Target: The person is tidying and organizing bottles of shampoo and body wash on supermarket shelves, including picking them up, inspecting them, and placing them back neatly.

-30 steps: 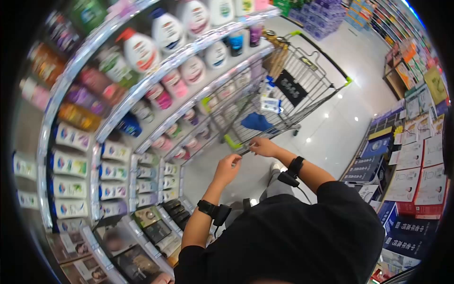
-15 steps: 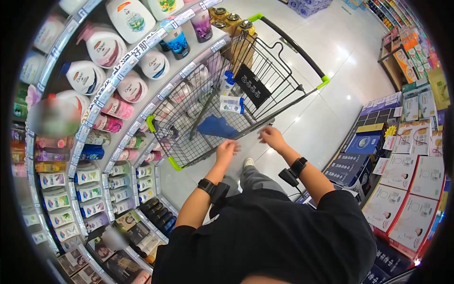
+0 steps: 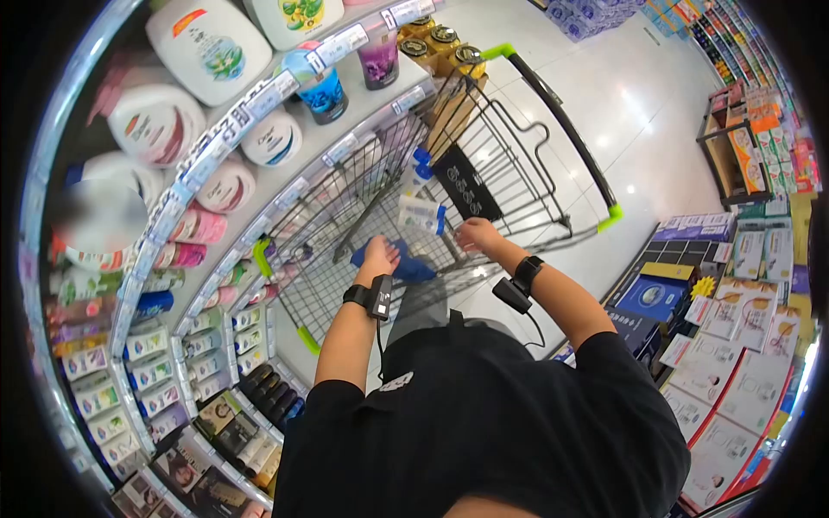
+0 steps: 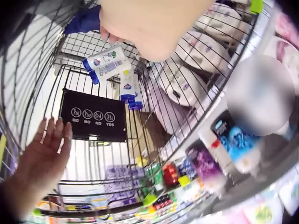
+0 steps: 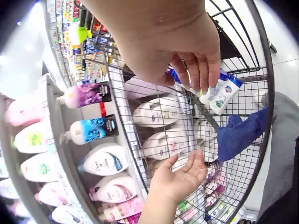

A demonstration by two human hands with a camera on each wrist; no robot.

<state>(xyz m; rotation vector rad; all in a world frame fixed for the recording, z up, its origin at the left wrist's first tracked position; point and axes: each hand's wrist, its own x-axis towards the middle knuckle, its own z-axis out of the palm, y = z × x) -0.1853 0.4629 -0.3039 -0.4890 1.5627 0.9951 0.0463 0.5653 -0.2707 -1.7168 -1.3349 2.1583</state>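
A wire shopping cart (image 3: 294,302) stands in front of me, its basket below my hands. My left hand (image 3: 380,257) is over the blue cloth (image 5: 245,133) in the cart, fingers loosely bent and nothing between them. To its right, my right hand (image 3: 477,235) hangs near the cart's black sign (image 3: 466,183), fingers relaxed and pointing down in the right wrist view. White bottles with blue caps (image 4: 106,61) lie in the basket near the sign. From the right wrist, a white bottle (image 5: 223,97) shows just past the right fingertips.
Shelves of white pump bottles (image 3: 160,125) and coloured tubes (image 3: 321,91) run close along the cart's left side. Boxed goods (image 3: 717,384) are stacked on my right. Jars with gold lids (image 3: 442,36) stand behind the cart. Tiled floor (image 3: 643,112) stretches beyond the handle.
The cart shows closer and lower left than a second ago. Both hands have moved from in front of the cart to over its basket. The blue cloth and the bottles stay inside it.
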